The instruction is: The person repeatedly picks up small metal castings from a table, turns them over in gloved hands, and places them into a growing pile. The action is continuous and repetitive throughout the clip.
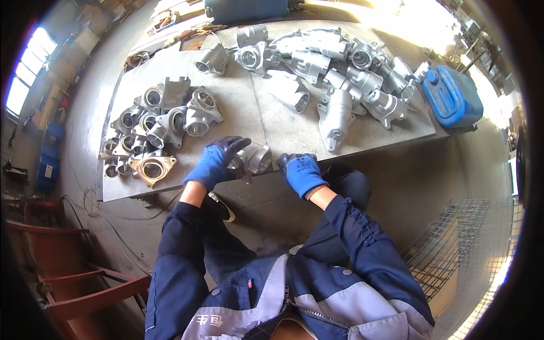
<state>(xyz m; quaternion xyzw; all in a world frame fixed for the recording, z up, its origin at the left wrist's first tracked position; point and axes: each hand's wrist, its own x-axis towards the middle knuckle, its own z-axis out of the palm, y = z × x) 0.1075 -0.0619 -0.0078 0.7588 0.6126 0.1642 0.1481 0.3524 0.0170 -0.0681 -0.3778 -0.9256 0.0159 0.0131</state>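
Both hands wear blue gloves with dark fingers and palms. At the table's near edge my left hand (214, 161) is wrapped round one side of a grey metal casting (259, 160), a short flanged pipe fitting. My right hand (301, 171) is closed just to the right of that casting, knuckles up; whatever its fingers hold is hidden. Left of my left hand stands a cluster of similar flanged castings (170, 122), with a browner triangular-flanged one (153, 169) at its front. A larger cylindrical casting (337, 116) lies beyond my right hand.
The metal table (238, 116) carries a heap of silver castings (362, 79) at the far right. A blue plastic jerrycan (453, 96) stands by its right end. Red steel frames (93, 292) are at lower left, a wire mesh basket (450, 243) at lower right. Cables (90, 198) cross the floor.
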